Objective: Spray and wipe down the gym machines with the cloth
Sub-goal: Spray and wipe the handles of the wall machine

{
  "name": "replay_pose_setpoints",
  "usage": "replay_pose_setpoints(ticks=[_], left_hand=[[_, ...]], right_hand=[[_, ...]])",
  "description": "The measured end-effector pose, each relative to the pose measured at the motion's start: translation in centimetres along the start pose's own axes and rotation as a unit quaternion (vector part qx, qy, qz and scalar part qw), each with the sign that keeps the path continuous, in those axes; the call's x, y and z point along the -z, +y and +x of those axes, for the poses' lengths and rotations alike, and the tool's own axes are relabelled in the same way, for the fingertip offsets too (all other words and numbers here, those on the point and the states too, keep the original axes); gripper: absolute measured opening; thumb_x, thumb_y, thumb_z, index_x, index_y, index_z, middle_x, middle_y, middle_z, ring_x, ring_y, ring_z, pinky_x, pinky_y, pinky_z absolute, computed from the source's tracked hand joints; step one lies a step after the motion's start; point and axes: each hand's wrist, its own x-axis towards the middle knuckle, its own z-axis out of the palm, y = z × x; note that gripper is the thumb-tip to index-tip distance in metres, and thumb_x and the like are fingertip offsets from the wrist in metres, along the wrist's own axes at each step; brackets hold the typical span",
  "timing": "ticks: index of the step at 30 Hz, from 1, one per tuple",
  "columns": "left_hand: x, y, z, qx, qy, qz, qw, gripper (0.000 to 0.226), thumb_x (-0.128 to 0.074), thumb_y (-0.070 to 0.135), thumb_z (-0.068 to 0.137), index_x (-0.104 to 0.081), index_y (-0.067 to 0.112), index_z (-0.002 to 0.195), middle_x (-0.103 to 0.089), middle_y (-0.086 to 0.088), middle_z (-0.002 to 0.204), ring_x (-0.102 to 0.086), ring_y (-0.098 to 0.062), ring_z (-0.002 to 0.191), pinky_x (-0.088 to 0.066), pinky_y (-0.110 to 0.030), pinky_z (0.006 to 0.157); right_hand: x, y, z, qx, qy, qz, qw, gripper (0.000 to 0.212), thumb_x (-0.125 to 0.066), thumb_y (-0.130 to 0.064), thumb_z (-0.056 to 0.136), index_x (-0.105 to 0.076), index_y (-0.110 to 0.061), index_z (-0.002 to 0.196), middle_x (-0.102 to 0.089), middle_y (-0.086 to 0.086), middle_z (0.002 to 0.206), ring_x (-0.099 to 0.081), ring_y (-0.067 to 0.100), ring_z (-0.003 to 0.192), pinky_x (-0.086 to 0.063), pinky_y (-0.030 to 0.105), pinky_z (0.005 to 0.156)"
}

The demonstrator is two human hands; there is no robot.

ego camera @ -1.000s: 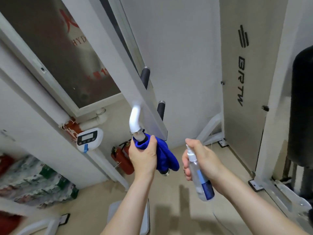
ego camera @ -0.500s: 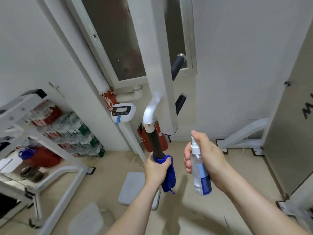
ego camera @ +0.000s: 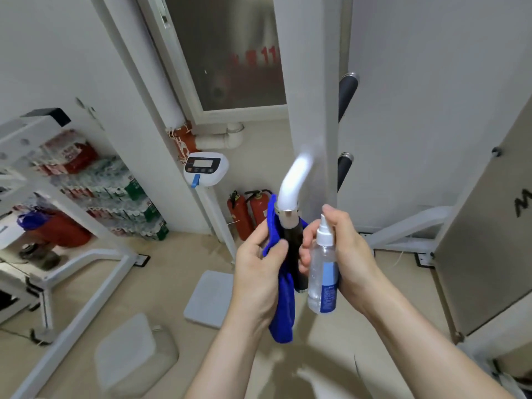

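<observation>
The white machine post (ego camera: 311, 110) rises behind the black-gripped handle (ego camera: 292, 249). Left of the handle, my raised left hand (ego camera: 256, 272) pinches the blue cloth (ego camera: 283, 309) against it. Just right of the handle, my right hand (ego camera: 348, 254) clasps the spray bottle (ego camera: 324, 280) upright, forefinger over its nozzle.

Left hand (ego camera: 259, 272) no longer wraps the black grip (ego camera: 292, 254); now pinches blue cloth (ego camera: 283, 309) beside it, cloth reaching the grip's top collar. Right hand (ego camera: 348, 254) with spray bottle (ego camera: 324, 272) now just beside the grip.
</observation>
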Motion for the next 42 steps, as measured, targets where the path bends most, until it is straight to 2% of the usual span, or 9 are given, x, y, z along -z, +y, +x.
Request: replay_pose_setpoints(ticks=[8,13,17,21,26,32,35,38,42], left_hand=[[-4.8,-1.5,-6.6,0.014,0.194,0.055,0.979,0.041,-0.046,-0.003,0.096,-0.077,0.023,0.100,-0.069,-0.010,0.077,-0.054,-0.024,0.068,-0.049,-0.031,0.064],[-8.3,-1.6,-6.5,0.029,0.158,0.087,0.983,0.032,-0.046,0.007,0.099,-0.075,0.020,0.100,-0.068,-0.013,0.077,-0.056,-0.028,0.070,-0.046,-0.040,0.070],[-11.3,0.6,-4.0,0.006,0.134,0.085,0.987,0.026,-0.043,0.014,0.100,-0.068,0.009,0.093,-0.054,-0.024,0.069,-0.046,-0.034,0.062,-0.043,-0.043,0.060],[-14.8,2.9,-1.1,-0.040,0.071,0.131,0.988,0.028,-0.039,0.013,0.101,-0.067,0.012,0.102,-0.060,-0.030,0.080,-0.055,-0.036,0.062,-0.053,-0.035,0.051],[-14.1,3.0,2.9,-0.095,0.088,0.213,0.969,0.026,-0.042,0.014,0.100,-0.065,0.026,0.106,-0.069,-0.015,0.098,-0.066,-0.034,0.093,-0.054,-0.045,0.080],[-11.2,1.6,4.8,-0.072,0.069,0.454,0.885,0.031,-0.043,0.015,0.098,-0.064,0.037,0.104,-0.069,0.015,0.087,-0.062,0.001,0.076,-0.050,-0.018,0.072],[-10.8,1.8,6.2,-0.149,0.044,0.623,0.767,0.028,-0.046,0.017,0.096,-0.063,0.035,0.108,-0.068,0.009,0.086,-0.062,-0.011,0.076,-0.047,-0.021,0.067],[-10.9,1.0,6.9,-0.193,-0.007,0.761,0.620,0.015,-0.067,0.015,0.079,-0.064,0.026,0.089,-0.060,0.003,0.071,-0.059,-0.025,0.059,-0.048,-0.031,0.049],[-11.2,0.4,6.9,-0.178,-0.014,0.828,0.532,0.033,-0.084,0.012,0.045,-0.060,0.021,0.066,-0.044,0.003,0.051,-0.030,-0.021,0.038,-0.021,-0.021,0.036]], right_hand=[[3.6,-0.5,-2.2,-0.039,-0.076,-0.008,0.996,0.057,-0.042,-0.051,0.093,-0.058,-0.002,0.069,-0.052,0.017,0.056,-0.050,0.026,0.050,-0.046,0.032,0.056],[7.1,-1.8,-3.4,-0.061,-0.119,-0.074,0.988,0.058,-0.051,-0.058,0.089,-0.061,-0.002,0.083,-0.051,0.015,0.056,-0.050,0.025,0.051,-0.046,0.032,0.058],[10.0,-3.0,-3.8,-0.074,-0.147,-0.092,0.982,0.025,-0.066,-0.019,0.090,-0.058,-0.002,0.108,-0.047,0.006,0.056,-0.044,0.018,0.049,-0.043,0.027,0.049],[11.9,-4.8,-2.0,-0.019,-0.088,-0.109,0.990,0.012,-0.063,-0.002,0.087,-0.064,0.003,0.098,-0.047,0.010,0.057,-0.045,0.019,0.049,-0.043,0.026,0.049],[12.6,-6.6,1.9,0.007,-0.054,-0.100,0.994,0.010,-0.068,-0.003,0.084,-0.067,0.001,0.094,-0.056,0.012,0.062,-0.054,0.021,0.053,-0.049,0.029,0.053],[11.6,-7.7,5.1,-0.072,-0.137,-0.066,0.986,0.027,-0.066,-0.023,0.084,-0.057,-0.004,0.067,-0.046,0.009,0.054,-0.043,0.019,0.046,-0.040,0.025,0.047],[11.0,-7.8,7.5,-0.118,-0.089,-0.039,0.988,0.052,-0.058,-0.054,0.088,-0.049,-0.010,0.062,-0.043,0.007,0.053,-0.041,0.018,0.044,-0.039,0.022,0.047],[10.3,-6.7,9.3,-0.111,-0.021,-0.061,0.992,0.050,-0.051,-0.051,0.090,-0.047,-0.012,0.058,-0.046,0.007,0.052,-0.043,0.020,0.041,-0.039,0.022,0.046],[10.3,-5.5,10.7,-0.088,0.012,-0.113,0.990,0.057,-0.046,-0.044,0.090,-0.044,-0.013,0.043,-0.044,0.008,0.043,-0.040,0.022,0.039,-0.036,0.026,0.050]])
